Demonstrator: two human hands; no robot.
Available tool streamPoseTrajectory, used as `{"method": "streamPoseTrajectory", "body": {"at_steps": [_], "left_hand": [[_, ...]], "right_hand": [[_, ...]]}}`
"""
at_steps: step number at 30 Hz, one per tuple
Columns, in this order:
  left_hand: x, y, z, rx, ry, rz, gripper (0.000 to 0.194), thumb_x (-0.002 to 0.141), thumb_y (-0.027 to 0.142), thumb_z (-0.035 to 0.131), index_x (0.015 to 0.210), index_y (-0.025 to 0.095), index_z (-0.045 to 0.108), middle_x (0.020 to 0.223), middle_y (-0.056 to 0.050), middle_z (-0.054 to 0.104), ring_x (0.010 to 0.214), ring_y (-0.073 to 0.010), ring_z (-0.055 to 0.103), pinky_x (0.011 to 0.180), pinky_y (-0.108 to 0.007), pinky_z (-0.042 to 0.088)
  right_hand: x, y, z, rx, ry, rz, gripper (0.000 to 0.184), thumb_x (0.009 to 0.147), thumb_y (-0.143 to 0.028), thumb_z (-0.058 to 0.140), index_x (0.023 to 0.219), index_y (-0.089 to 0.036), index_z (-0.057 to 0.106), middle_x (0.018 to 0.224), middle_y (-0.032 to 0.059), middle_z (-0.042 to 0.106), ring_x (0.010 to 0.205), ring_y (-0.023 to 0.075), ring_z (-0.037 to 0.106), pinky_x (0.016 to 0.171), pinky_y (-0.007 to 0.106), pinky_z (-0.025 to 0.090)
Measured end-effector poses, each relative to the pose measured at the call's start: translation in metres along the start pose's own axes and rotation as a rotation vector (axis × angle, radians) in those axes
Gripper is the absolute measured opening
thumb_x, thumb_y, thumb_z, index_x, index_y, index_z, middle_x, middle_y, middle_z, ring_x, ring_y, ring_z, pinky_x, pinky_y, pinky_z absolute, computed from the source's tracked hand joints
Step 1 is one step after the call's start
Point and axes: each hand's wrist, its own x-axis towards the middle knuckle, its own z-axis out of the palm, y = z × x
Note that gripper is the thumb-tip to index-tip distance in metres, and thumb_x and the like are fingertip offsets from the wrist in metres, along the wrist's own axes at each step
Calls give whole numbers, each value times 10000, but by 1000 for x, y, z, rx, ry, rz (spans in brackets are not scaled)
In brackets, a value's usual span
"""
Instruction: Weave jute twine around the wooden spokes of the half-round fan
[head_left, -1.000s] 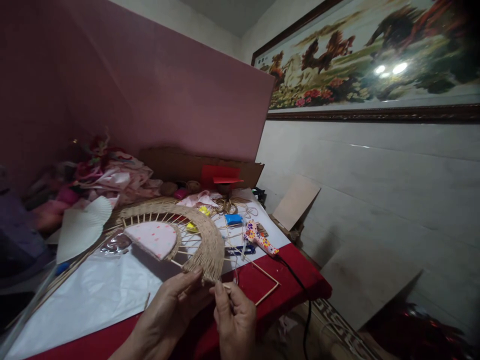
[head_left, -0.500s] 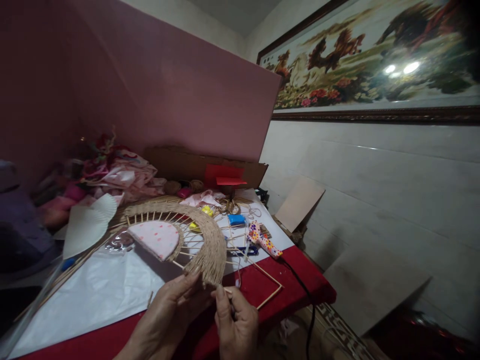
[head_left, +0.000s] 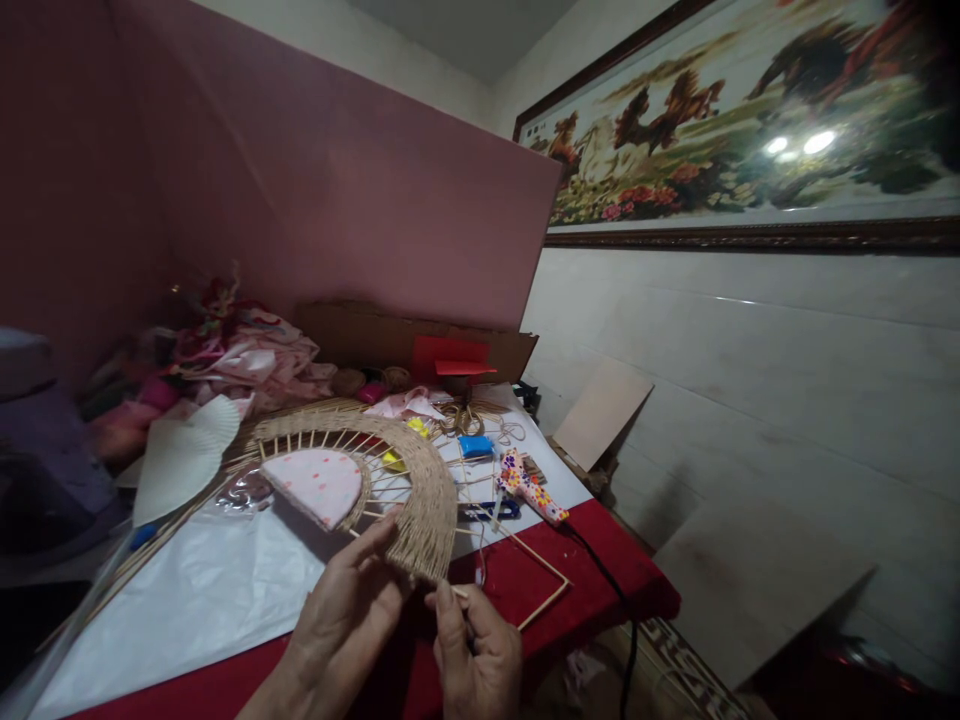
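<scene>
A half-round woven fan (head_left: 431, 485) of tan twine on thin wooden sticks is held over the table. Its centre is a pale pink half-circle of cloth (head_left: 315, 484) with dots. My left hand (head_left: 349, 605) supports the fan's near side, thumb on the weave and the other fingers partly hidden below. At the lower right corner, my right hand (head_left: 476, 640) is closed in a pinch against the edge of the weave. A light stick tip shows beside that thumb; I cannot make out whether a loose strand is also pinched.
A flower-patterned glue gun (head_left: 529, 487) with a black cord lies right of the fan. Near it are a blue packet (head_left: 475, 446), a stick frame (head_left: 555, 585) and blue-handled cutters (head_left: 491, 511). White plastic (head_left: 202, 575) covers the left; pink cloth (head_left: 262, 360) is heaped behind.
My left thumb has slid up the weave, away from the near edge, and the left hand looks more spread. My right hand stays at the corner. The view has shifted slightly.
</scene>
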Motion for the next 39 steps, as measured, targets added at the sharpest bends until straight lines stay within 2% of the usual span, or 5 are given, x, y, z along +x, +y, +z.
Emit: {"method": "streamPoseTrajectory", "body": {"at_steps": [15, 24, 28, 33, 39], "left_hand": [[1, 1, -4, -26, -78, 55, 424, 781, -42, 458, 1147, 118, 600, 929, -126, 721, 906, -249, 681, 848, -366, 551], [-1, 0, -10, -28, -137, 60, 381, 791, -5, 497, 1137, 120, 596, 947, -122, 712, 887, -240, 682, 809, -345, 563], [-5, -3, -16, 18, -181, 45, 533, 724, -63, 546, 1195, 186, 549, 953, -87, 706, 820, -211, 691, 747, -327, 577], [-4, -6, -18, 76, -175, 70, 709, 646, -117, 577, 1268, 212, 491, 915, -76, 705, 780, -207, 693, 682, -285, 574], [-9, -8, -17, 119, -274, 20, 582, 682, -48, 614, 1222, 161, 551, 904, -101, 711, 846, -238, 688, 738, -306, 564]], "right_hand": [[-1, -1, -1, -34, 2, -24, 380, 828, -461, 518, 600, -169, 603, 439, -63, 287, 390, 70, 261, 402, 226, 170], [-3, -1, -3, -57, -13, -33, 387, 835, -463, 505, 592, -172, 583, 457, -62, 269, 404, 73, 259, 412, 230, 162], [-4, -2, -4, -39, -33, -34, 389, 850, -454, 487, 607, -169, 588, 485, -59, 267, 416, 72, 249, 412, 227, 168], [-4, -6, -6, -92, -37, -142, 369, 858, -411, 491, 599, -166, 584, 473, -59, 298, 423, 71, 272, 425, 226, 198], [-2, 3, -9, -137, -87, -297, 303, 881, -329, 476, 656, -161, 589, 483, -61, 359, 420, 63, 327, 422, 203, 237]]}}
